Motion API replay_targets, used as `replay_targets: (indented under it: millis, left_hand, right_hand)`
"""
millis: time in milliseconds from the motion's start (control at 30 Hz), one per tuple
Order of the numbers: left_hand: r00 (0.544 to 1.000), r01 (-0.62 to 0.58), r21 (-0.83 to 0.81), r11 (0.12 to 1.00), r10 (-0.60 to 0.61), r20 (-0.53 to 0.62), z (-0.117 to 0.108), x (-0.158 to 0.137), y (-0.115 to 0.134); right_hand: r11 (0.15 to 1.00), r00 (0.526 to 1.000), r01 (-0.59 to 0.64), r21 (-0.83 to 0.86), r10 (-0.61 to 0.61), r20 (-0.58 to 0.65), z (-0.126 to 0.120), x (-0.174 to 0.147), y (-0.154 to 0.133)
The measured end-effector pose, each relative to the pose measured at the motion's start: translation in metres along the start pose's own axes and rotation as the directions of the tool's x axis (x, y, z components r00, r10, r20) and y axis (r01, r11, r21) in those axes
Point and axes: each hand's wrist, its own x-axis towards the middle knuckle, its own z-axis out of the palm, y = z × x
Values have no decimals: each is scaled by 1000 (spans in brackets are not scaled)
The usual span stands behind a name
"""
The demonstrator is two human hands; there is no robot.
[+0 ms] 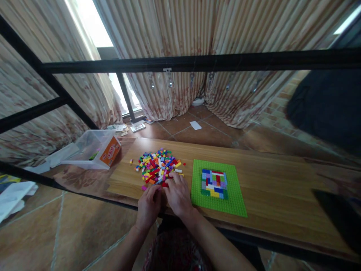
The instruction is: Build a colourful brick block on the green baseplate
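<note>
A heap of loose multicoloured toy bricks (158, 165) lies on the wooden table. My left hand (149, 205) is at the near edge of the heap, its fingers curled together in a pinch; what they hold, if anything, is hidden. Beside it, my right hand (179, 194) reaches over the heap's near right side, fingers apart and bent down onto the bricks. No brick shows in its grasp. Just right of that hand lies a green baseplate (237, 195). On the plate sits a rectangular, multicoloured block of joined bricks (214, 183).
A clear plastic bin (84, 152) with an orange label stands left of the wooden table (270, 188). A black metal rail (197, 64) crosses beyond the table, before striped curtains (169, 30). A dark object (335, 214) is at the table's right end. Papers (195, 125) lie on the tiled floor.
</note>
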Motion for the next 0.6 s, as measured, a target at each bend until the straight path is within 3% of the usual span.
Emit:
replay_targets:
  millis: [167,333,467,600]
  left_hand:
    - [1000,-2,99,995,2,5,6,7,-2]
    - [1000,25,125,992,-25,-5,9,11,-1]
    - [1000,18,83,996,-20,22,8,9,-1]
    - [1000,14,19,1000,-14,26,3,6,0]
  right_hand:
    - [989,997,-34,143,45,-69,-24,-18,17]
    - [977,982,-120,178,143,-125,-41,-52,44]
    - [975,975,-143,169,169,-145,-43,-69,52]
    - [985,988,-100,139,115,-103,-35,-64,47]
